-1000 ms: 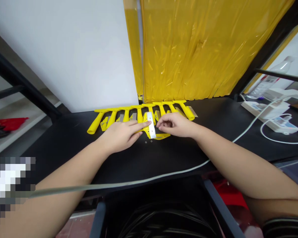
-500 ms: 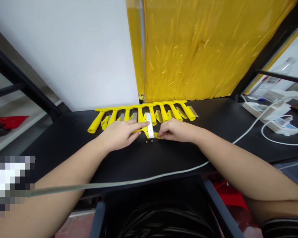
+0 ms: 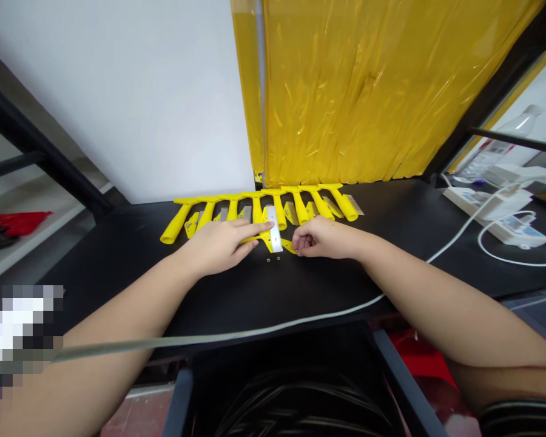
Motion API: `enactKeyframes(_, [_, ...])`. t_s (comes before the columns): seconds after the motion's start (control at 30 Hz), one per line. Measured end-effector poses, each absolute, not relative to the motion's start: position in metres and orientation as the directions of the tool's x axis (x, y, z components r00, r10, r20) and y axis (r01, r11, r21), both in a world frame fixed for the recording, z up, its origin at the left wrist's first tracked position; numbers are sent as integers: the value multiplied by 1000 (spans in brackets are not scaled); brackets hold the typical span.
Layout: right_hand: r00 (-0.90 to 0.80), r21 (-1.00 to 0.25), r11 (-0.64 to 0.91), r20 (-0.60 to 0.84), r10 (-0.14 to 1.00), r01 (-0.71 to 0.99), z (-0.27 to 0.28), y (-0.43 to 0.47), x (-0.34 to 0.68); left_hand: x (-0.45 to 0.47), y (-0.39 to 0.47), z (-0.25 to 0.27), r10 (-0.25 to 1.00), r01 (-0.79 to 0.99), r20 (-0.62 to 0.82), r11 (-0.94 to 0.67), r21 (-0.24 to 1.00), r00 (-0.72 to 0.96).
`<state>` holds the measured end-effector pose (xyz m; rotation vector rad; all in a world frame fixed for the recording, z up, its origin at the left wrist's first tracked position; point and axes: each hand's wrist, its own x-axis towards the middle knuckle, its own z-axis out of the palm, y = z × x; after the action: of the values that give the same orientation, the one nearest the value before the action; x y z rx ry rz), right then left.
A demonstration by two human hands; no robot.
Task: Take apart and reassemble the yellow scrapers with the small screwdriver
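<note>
My left hand point(image 3: 227, 246) is closed around the yellow plastic handle of a scraper, its index finger stretched out and touching the flat metal blade point(image 3: 276, 233). The blade lies across the yellow head. Right of the blade is a small yellow plastic piece point(image 3: 288, 245), beside the fingertips of my right hand point(image 3: 313, 238). Those fingers are curled in a pinch; whatever is between them is too small or hidden to tell. Two tiny metal nuts or rings point(image 3: 273, 260) lie on the table just in front of the blade.
Several yellow handles with metal blades point(image 3: 257, 206) stand in a row along the back of the black table point(image 3: 255, 297). A white cable point(image 3: 309, 317) crosses the front. White power strips point(image 3: 495, 212) and a plastic bottle point(image 3: 500, 145) are at the right.
My right hand has shifted slightly right, away from the blade, so more of the small yellow piece shows. My left hand stays nearly where it was.
</note>
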<state>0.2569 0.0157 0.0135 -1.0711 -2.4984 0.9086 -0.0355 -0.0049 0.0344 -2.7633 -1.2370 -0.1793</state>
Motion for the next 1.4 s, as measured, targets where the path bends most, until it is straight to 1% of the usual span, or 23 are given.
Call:
enactKeyframes(0.13, [-648,-687,456,-30,761,566,12,18,259,-36,-6,36,741,752,139,-657,-54,657])
enactKeyframes(0.23, [-639,-698,458,1,769,551,14,17,260,-36,-6,36,743,755,142,-653,-57,653])
enactKeyframes(0.33, [-673,-709,499,46,738,498,16,11,255,-37,-5,35,744,756,145,-653,-54,653])
enactKeyframes(0.4, [-713,-677,564,83,696,472,16,7,249,-38,-4,34,745,756,141,-652,-49,652])
enactKeyframes(0.47, [-748,-619,635,112,654,462,13,3,242,-39,-3,34,746,757,135,-651,-52,652])
enactKeyframes(0.57, [-780,-565,691,127,613,452,11,2,236,-38,-3,34,750,759,128,-648,-54,649])
enactKeyframes(0.7, [-743,-570,674,157,650,470,15,6,243,-37,-4,36,756,766,129,-641,-50,641])
enactKeyframes(0.8, [-700,-525,679,201,685,514,20,10,254,-37,-4,36,760,769,122,-638,-48,638])
enactKeyframes(0.87, [-692,-486,667,162,704,565,22,12,259,-37,-4,36,758,765,115,-642,-43,643])
enactKeyframes(0.97, [-684,-451,622,34,729,640,23,13,262,-37,-4,36,760,766,105,-641,-44,642])
enactKeyframes(1.03, [-659,-449,582,-22,752,678,22,13,261,-36,-3,36,762,769,106,-638,-45,638])
enactKeyframes(1.23, [-563,-507,451,-83,822,734,21,12,257,-36,-3,34,754,760,104,-649,-36,649])
enactKeyframes(1.4, [-543,-504,423,-113,832,753,26,12,258,-38,-2,32,749,755,110,-655,-27,653])
